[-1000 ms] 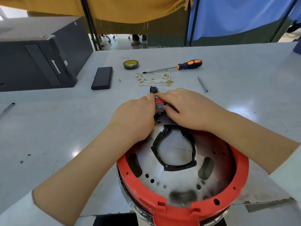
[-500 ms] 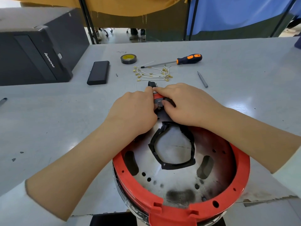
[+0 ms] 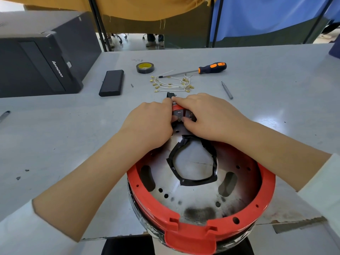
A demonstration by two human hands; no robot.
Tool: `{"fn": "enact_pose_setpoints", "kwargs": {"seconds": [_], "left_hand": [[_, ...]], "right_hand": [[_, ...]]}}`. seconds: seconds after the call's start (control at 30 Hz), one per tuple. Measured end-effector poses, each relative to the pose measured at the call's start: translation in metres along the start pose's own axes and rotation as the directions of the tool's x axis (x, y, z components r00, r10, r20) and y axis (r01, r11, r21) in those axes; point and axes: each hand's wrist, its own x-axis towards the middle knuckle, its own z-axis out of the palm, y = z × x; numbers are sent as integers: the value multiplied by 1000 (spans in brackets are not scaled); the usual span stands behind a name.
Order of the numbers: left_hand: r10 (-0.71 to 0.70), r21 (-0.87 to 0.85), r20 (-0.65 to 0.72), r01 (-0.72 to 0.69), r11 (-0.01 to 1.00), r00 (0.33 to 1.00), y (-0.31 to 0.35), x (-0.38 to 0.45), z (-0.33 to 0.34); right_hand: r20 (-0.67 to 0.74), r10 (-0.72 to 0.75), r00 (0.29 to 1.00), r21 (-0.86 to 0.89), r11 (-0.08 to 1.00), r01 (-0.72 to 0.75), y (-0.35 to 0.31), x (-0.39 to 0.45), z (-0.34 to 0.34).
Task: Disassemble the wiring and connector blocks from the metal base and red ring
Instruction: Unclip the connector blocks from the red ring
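A red ring (image 3: 152,201) surrounds a round metal base (image 3: 195,196) that sits at the table's near edge; a loop of black tape (image 3: 191,159) lies on the metal. At the ring's far rim sits a grey connector block (image 3: 179,114) with metal tabs. My left hand (image 3: 149,124) and my right hand (image 3: 206,118) both pinch that block from either side, fingertips meeting over it. A second small black block (image 3: 168,94) lies on the table just beyond my fingers. White wires with brass terminals (image 3: 173,83) lie loose farther back.
Behind the wires lie an orange-handled screwdriver (image 3: 202,69), a roll of black tape (image 3: 145,67), a black flat case (image 3: 112,82) and a grey metal pin (image 3: 227,90). A black computer tower (image 3: 42,57) stands at the far left. A pen (image 3: 4,115) lies at the left edge.
Both hands stay pinched on the connector block at the far rim; only the fingers shift a little. The camera view has dipped slightly.
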Motion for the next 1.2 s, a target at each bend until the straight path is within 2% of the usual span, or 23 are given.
{"fn": "enact_pose_setpoints", "kwargs": {"seconds": [0.6,0.73,0.93,1.2], "left_hand": [[-121,45,-4,121,992,993,16,-4,-7],[-83,-11,6,83,996,997,11,-4,-5],[-17,-128,68,26,991,998,2,4,0],[-74,-3,68,74,997,995,11,3,-7]], "right_hand": [[-66,13,998,-26,1000,-15,-3,1,4],[0,-11,1000,19,1000,11,-1,2,-1],[8,-4,1000,21,1000,4,0,2,1],[-29,-5,1000,-20,1000,4,-1,1,2]]}}
